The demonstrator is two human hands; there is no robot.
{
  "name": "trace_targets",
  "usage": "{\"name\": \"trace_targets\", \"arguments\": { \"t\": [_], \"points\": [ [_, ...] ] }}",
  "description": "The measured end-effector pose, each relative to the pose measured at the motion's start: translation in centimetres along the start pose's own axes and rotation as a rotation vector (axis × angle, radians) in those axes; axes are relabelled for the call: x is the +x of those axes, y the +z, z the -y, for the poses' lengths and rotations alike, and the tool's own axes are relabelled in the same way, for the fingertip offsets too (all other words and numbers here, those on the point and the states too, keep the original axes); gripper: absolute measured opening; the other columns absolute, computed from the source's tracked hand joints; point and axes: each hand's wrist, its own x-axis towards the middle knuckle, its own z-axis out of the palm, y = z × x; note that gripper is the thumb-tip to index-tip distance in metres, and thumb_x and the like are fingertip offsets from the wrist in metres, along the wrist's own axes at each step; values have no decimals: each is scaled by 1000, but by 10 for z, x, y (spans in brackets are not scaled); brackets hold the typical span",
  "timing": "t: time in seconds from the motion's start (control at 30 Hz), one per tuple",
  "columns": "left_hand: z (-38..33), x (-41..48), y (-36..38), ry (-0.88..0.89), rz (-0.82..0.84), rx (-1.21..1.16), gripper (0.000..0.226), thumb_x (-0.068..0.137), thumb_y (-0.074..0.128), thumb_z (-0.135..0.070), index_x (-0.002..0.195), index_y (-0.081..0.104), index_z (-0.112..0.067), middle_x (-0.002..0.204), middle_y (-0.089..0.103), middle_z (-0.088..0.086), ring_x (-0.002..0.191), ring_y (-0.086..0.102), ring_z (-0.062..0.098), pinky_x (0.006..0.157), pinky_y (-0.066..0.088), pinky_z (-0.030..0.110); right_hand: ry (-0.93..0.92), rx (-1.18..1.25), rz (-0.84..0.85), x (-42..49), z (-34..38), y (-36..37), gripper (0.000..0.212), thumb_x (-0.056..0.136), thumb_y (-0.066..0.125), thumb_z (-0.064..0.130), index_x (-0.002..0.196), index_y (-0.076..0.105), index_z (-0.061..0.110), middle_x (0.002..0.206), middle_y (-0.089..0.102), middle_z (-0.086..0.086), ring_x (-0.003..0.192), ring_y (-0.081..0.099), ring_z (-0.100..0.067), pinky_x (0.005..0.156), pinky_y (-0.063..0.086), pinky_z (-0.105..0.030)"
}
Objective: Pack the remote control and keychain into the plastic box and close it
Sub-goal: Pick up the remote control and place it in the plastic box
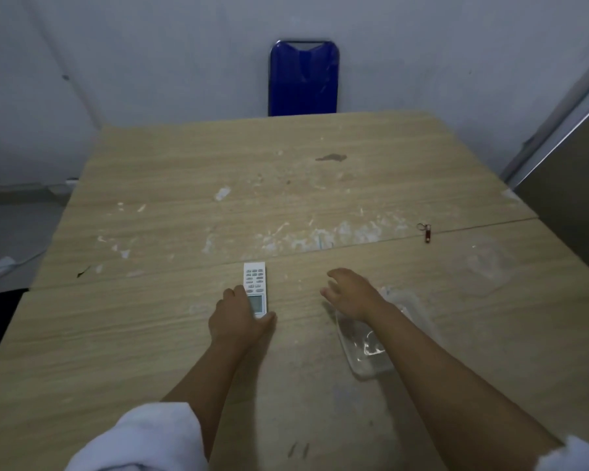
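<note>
A white remote control point(255, 282) lies flat on the wooden table point(150, 334), buttons up. My left hand point(238, 316) wraps around its near end, thumb on one side and fingers on the other. The clear plastic box point(368, 348) sits to the right, partly hidden under my right forearm; its lid state is hard to tell. My right hand point(349, 294) hovers over the box's far end with fingers spread and nothing in it. The small keychain point(426, 232), red-brown with a metal ring, lies far right on the table seam.
A blue chair back point(304, 78) stands behind the table's far edge. A grey panel point(565, 205) rises at the right. White paint smears mark the tabletop. Another faint clear plastic piece point(487, 266) lies near the right edge.
</note>
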Motion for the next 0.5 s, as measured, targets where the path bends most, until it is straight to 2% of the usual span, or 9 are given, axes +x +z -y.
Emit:
{"name": "trace_targets", "arguments": {
  "t": [0.17, 0.33, 0.4, 0.5],
  "points": [
    [-5, 3, 4, -49, -52, -33, 54, 72, 63, -39, 113, 50, -7, 113, 54, 15, 102, 57, 34, 80, 50, 41, -24, 12, -35, 1, -3, -1, 52, 93, 53, 33, 138, 42, 9, 146, 44, -12, 133, 44, -27, 114, 31, -48],
    [-10, 3, -1, -35, -21, -46, 50, 71, 63, -39, 114, 55, -13, 112, 54, 13, 102, 56, 31, 76, 49, 37, -98, -58, -102, -3, 0, -11, 49, 90, 57, 27, 135, 45, 11, 138, 54, -11, 125, 52, -28, 109, 38, -40],
    [-15, 1, -3, 32, 19, -61, 48, 73, 62, -41, 114, 56, -17, 111, 55, 12, 98, 57, 30, 74, 48, 34, -142, -83, -140, -6, 1, -15, 52, 89, 58, 23, 137, 43, 12, 140, 53, -11, 126, 50, -29, 108, 39, -40],
    [-26, -3, -8, 189, 65, -75, 52, 72, 62, -48, 117, 57, -23, 108, 57, 11, 94, 58, 28, 68, 47, 31, -220, -140, -158, -14, 2, -22, 60, 89, 57, 17, 144, 33, 18, 151, 39, -9, 135, 39, -31, 110, 38, -43]
  ]
}}
